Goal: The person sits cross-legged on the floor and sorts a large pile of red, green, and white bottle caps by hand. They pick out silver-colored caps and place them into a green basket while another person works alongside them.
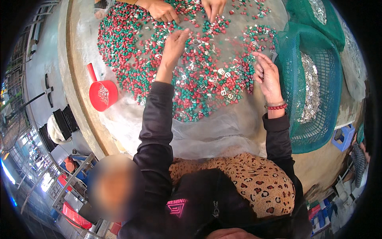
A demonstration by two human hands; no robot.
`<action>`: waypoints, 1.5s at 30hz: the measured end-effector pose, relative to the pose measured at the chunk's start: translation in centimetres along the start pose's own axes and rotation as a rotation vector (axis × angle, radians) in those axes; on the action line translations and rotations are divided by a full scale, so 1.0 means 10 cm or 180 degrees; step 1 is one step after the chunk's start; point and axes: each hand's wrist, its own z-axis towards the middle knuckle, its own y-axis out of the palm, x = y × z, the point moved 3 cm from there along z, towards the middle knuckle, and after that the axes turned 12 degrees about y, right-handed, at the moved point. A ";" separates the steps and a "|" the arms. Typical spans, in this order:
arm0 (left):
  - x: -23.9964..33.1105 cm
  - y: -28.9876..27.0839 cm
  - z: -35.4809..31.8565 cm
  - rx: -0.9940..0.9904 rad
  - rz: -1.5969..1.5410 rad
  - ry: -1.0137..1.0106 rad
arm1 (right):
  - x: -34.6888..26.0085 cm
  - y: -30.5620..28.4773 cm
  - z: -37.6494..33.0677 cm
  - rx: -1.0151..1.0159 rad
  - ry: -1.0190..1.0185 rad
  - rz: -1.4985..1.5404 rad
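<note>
Your left hand (174,47) and right hand (268,77) have bent fingers; I can't tell if they grip anything. Small, flat, pale loop pieces (221,71) lie among little red and green stone-like bits (123,55). Pinch gently, one by one.

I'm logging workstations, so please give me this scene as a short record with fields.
Pile: small red and green pieces mixed with pale buckle-shaped pieces
Surface: translucent sheeting under the pile
Left hand: over the pile, fingertips together; whether it holds anything is unclear
Right hand: at the pile's right side, fingers curled; contents unclear
Left side: red scoop, shiny pieces inside
Right side: green basket, pale pieces inside
Far side: two other hands
</note>
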 end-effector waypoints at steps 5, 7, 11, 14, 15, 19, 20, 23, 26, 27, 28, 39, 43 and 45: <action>0.20 0.12 -0.44 -0.0013 -0.2799 -0.0856 | 0.09 0.11 0.07 0.0497 -0.1437 -0.2825; 0.19 0.22 -0.58 -0.0310 -0.2880 -0.0815 | 0.23 0.08 0.09 0.0572 -0.1222 -0.3092; -0.13 0.57 -0.70 -0.1279 -0.0511 -0.0335 | 0.34 -0.04 0.11 0.0598 -0.1052 -0.3049; -0.32 0.86 -0.72 -0.2138 0.2600 0.1126 | 0.35 -0.03 0.05 0.0605 -0.1474 -0.3487; -0.38 0.94 -0.71 -0.2331 0.3356 0.0977 | 0.38 -0.01 0.06 0.0437 -0.1473 -0.3451; -0.21 0.95 -0.61 -0.1591 0.2375 0.1256 | 0.64 0.12 0.13 0.0397 -0.1256 -0.4964; -0.13 0.93 -0.56 -0.1438 0.2396 0.1288 | 0.68 0.16 0.14 0.0448 -0.1598 -0.4922; 0.09 0.80 -0.56 -0.0865 0.2119 0.1331 | 0.78 0.18 0.22 0.0310 -0.1816 -0.4907; 0.20 0.69 -0.58 -0.0684 0.1822 0.0941 | 0.76 0.21 0.24 0.0365 -0.1777 -0.4553; 0.21 0.68 -0.58 -0.0698 0.1800 0.0835 | 0.72 0.23 0.22 0.0382 -0.1783 -0.4291; 0.21 0.67 -0.57 -0.0658 0.1733 0.0785 | 0.68 0.24 0.20 0.0405 -0.1629 -0.4099; 0.22 0.46 -0.42 -0.0493 -0.3261 -0.0603 | 0.16 -0.06 -0.05 -0.0944 0.0342 0.0720; 0.35 0.50 -0.42 -0.0473 -0.3637 -0.0766 | 0.22 -0.04 -0.03 -0.0178 0.0423 -0.0324; 0.35 0.52 -0.46 -0.0414 -0.3627 -0.0969 | 0.25 -0.01 -0.02 -0.0267 0.0422 -0.0277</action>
